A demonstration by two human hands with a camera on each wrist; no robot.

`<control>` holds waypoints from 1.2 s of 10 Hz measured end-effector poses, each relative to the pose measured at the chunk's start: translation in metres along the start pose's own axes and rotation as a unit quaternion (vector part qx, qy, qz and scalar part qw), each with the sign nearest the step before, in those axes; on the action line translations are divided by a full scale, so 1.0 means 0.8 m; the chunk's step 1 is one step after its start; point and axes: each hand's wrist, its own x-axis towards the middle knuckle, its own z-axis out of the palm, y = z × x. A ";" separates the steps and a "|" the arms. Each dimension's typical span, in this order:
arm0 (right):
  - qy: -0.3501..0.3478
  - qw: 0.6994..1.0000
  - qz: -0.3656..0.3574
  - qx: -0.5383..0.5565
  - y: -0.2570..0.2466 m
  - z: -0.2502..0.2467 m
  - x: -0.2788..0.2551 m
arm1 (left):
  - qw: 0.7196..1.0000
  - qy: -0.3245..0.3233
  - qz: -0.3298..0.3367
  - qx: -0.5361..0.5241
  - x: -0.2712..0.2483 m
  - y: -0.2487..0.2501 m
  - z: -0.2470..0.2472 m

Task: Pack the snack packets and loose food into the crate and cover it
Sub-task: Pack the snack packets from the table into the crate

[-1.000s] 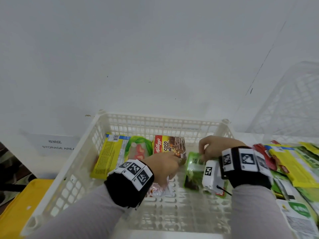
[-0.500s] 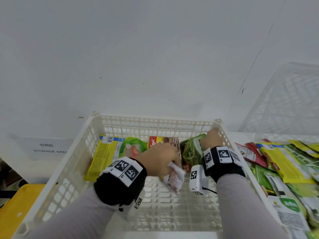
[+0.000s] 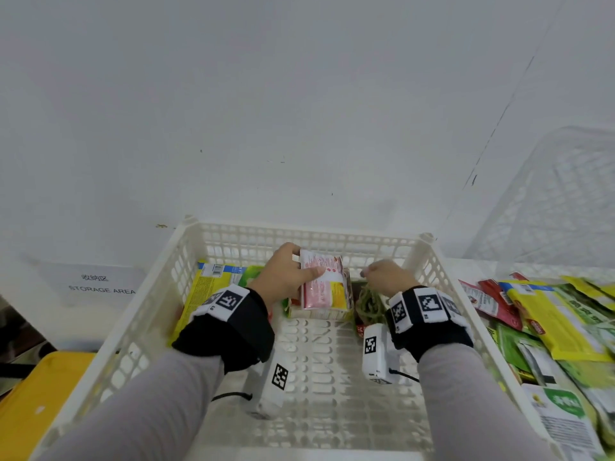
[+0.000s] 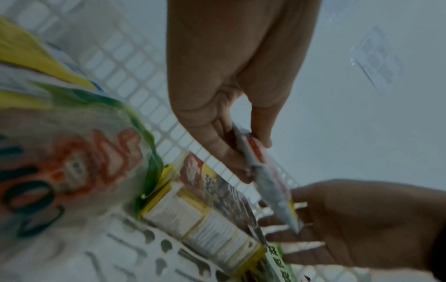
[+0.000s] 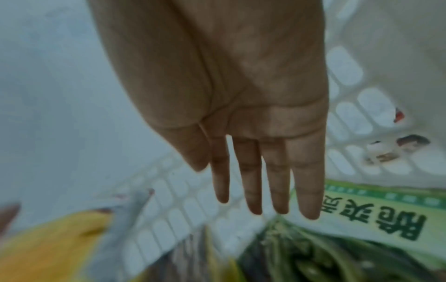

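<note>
A white lattice crate (image 3: 442,294) stands in front of me. Along its far wall stand a yellow packet (image 3: 203,287), a green-rimmed packet (image 4: 79,148), a cereal box (image 3: 319,314) and a green vegetable packet (image 3: 369,304). My left hand (image 3: 286,277) pinches a pink and white packet (image 3: 321,281) between thumb and fingers, holding it upright above the cereal box (image 4: 212,215). My right hand (image 3: 386,277) hangs over the green vegetable packet (image 5: 362,229) with fingers (image 5: 251,181) straight and nothing in them.
Many more snack packets (image 3: 549,324) lie heaped on the table right of the crate. A second white lattice piece (image 3: 559,201) leans at the back right. A "STORAGE AREA" label (image 3: 100,284) is on the left, a yellow bin (image 3: 36,394) below it.
My left hand lifted the pink packet from the crate floor up toward the far wall, over the cereal box. My right hand let go of the green packet, which now stands against the wall.
</note>
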 end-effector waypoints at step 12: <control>-0.036 0.980 0.047 -0.190 -0.006 0.046 -0.018 | 0.759 -0.052 -0.135 0.634 -0.011 -0.042 0.017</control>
